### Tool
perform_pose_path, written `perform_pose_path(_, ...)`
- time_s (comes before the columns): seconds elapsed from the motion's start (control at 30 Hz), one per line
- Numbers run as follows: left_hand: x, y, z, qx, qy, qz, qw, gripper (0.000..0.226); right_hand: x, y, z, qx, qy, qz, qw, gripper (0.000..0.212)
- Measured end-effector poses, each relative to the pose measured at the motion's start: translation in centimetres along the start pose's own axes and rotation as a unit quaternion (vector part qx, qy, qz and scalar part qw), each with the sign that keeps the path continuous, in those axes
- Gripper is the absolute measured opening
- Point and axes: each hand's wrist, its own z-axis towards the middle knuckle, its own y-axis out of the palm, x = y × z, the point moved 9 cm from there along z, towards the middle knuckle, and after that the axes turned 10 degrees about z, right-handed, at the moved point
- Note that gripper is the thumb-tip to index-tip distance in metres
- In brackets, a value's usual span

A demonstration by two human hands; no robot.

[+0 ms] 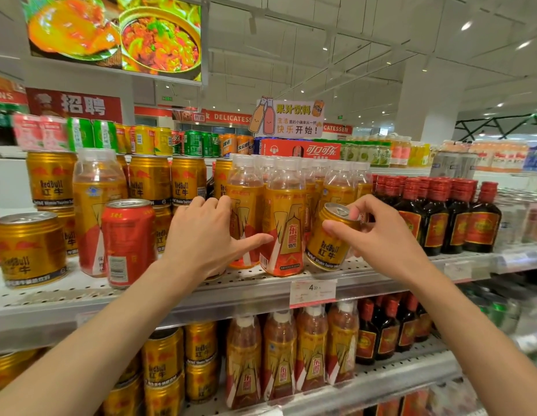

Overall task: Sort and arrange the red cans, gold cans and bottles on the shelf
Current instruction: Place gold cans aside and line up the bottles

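right hand has its grip clamped on a tilted gold can among the bottles near the shelf front edge; left hand rests spread on a bottle. lift the can clear before swinging it left to the other gold cans

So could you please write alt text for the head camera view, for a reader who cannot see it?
At a shop shelf, the right hand grips a tilted gold Red Bull can by its top among the gold-labelled bottles, while the left hand rests against those bottles. A red can stands to the left.
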Motion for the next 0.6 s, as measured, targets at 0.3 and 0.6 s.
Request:
perform_pose_path(0.3, -0.6, -2.7, -2.8, 0.099, 0.085, -0.145, 0.981, 0.046, -0.9, 0.8, -1.8, -0.031, 0.036, 0.132, 0.99, 0.041)
perform_pose_path(0.6, -0.5, -4.6, -8.9, 0.063, 0.125, -0.269, 0.953, 0.042, -1.6, 6.5, -4.2, -0.072, 0.083, 0.276, 0.955, 0.038)
